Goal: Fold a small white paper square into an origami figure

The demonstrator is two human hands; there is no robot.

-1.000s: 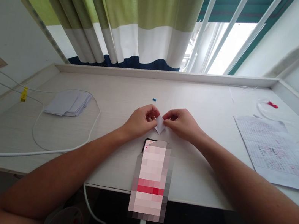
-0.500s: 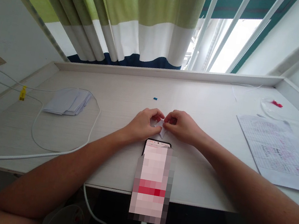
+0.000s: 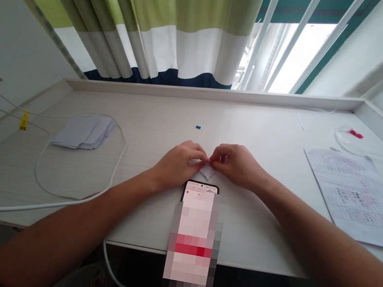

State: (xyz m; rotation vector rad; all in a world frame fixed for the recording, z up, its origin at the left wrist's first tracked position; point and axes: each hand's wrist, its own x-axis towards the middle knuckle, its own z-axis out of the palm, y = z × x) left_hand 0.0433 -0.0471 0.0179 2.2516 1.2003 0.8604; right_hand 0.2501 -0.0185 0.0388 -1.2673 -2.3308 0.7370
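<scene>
A small folded piece of white paper (image 3: 207,171) lies between my hands, just beyond the top of the phone. My left hand (image 3: 184,162) comes from the left, thumb and forefinger pinched at the paper's upper edge. From the other side my right hand (image 3: 234,163) pinches the same edge, its fingertips meeting those of the left. The fingers hide the upper part of the paper. Close below stands the phone (image 3: 202,187), its screen lit and mostly blurred out, with a white cable plugged into its lower end.
A stack of white paper (image 3: 82,131) lies at the left, ringed by a white cable (image 3: 124,146). A written sheet (image 3: 355,199) is at the right. Behind my hands is a small blue piece (image 3: 198,127). A raised ledge (image 3: 207,95) borders the desk's back.
My left fingers have closed in to meet the right fingertips. More of the paper's lower part shows below them. The view has shifted slightly.
</scene>
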